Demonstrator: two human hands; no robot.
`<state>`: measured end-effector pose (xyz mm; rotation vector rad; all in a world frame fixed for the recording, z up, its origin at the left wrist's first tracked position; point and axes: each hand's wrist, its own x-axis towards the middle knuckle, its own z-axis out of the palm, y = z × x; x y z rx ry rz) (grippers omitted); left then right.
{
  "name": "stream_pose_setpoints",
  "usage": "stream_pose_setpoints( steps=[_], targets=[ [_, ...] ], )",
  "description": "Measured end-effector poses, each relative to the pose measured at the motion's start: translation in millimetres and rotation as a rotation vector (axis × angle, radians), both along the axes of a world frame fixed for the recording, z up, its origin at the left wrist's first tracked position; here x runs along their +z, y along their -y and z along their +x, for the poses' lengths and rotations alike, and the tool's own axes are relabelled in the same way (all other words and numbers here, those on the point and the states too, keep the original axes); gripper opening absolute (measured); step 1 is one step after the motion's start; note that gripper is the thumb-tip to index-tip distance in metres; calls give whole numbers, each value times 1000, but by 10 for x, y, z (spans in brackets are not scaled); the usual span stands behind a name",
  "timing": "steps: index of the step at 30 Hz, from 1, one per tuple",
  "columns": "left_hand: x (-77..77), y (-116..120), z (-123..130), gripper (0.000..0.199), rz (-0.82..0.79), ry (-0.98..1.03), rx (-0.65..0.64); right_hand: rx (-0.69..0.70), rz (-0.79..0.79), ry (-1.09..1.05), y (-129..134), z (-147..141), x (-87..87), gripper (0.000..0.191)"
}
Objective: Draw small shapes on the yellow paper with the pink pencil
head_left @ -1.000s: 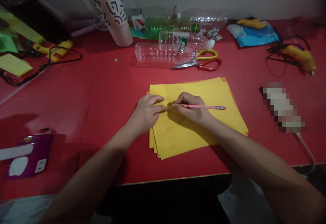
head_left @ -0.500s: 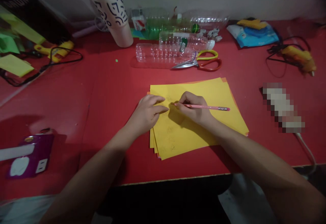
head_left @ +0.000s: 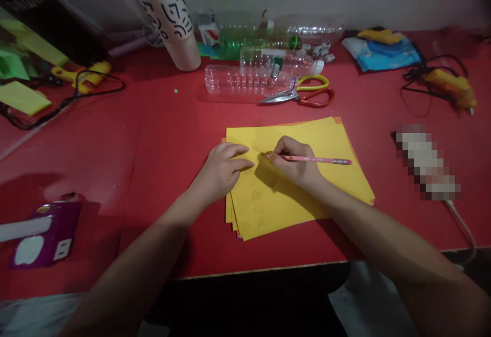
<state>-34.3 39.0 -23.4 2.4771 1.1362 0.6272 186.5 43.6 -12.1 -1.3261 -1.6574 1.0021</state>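
My right hand point(head_left: 297, 163) is closed around a pink pencil point(head_left: 326, 160), its tip low over the yellow paper point(head_left: 307, 201) and its eraser end pointing right. My left hand point(head_left: 226, 168) lies with fingers apart on the left side of the sheet, holding nothing. Faint pencil marks point(head_left: 256, 194) run down the left part of the yellow paper. Under the top sheet, edges of other yellow and orange sheets show. Part of the drawing near the pencil tip is in shadow.
Beyond the paper lie scissors point(head_left: 295, 94) with yellow and red handles and clear plastic bottles point(head_left: 233, 79). A white tumbler point(head_left: 172, 25) stands at the back left. To the right are a glue gun point(head_left: 450, 89) and a blurred-out device point(head_left: 425, 160); a purple case point(head_left: 48, 234) lies left.
My right hand has shifted slightly to the right with the pencil, whose tip moved a little right across the paper. My left hand has stayed in place.
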Motion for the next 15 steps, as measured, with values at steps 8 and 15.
stream_pose_setpoints(
  steps=[8, 15],
  targets=[
    [-1, 2, -1, 40, 10, -5, 4, 8, 3, -2, 1, 4, -11, 16],
    [15, -1, -4, 38, 3, -14, -7, 73, 43, 1, 7, 20, -43, 16]
  ],
)
